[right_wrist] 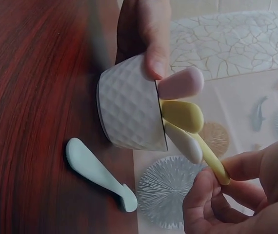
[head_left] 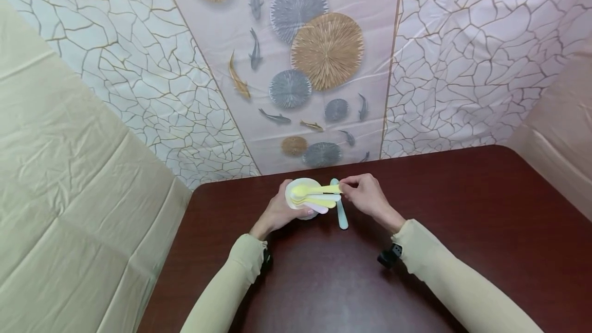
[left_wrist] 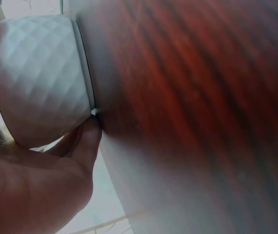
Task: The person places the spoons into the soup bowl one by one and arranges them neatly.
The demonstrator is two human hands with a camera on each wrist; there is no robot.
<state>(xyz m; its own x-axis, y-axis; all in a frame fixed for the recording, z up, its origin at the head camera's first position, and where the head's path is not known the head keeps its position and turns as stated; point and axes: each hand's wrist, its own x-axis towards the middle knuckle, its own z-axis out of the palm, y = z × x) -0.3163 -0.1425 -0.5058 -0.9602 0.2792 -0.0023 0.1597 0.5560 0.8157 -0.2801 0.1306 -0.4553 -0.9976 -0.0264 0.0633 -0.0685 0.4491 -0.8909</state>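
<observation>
My left hand point(head_left: 279, 209) grips a white cup point(right_wrist: 129, 107) with a quilted diamond pattern, its thumb near the rim in the right wrist view. A white spoon point(right_wrist: 184, 142), a yellow spoon point(right_wrist: 183, 116) and a pale pink spoon point(right_wrist: 182, 84) stand in the cup, handles fanned out over its edge. Between thumb and fingers, my right hand point(head_left: 368, 198) pinches the handle end of another yellow spoon point(head_left: 316, 189). That spoon's bowl lies over the cup's mouth in the head view. Beside the cup, a mint green spoon point(right_wrist: 95, 168) rests on the table, partly covered by the handles.
The dark red-brown table point(head_left: 324, 281) reaches back to a patterned cloth wall point(head_left: 319, 132) just behind the cup. Plain beige cloth point(head_left: 83, 209) hangs along the left side, with more on the right. A black wrist device point(head_left: 390, 255) sits at the right cuff.
</observation>
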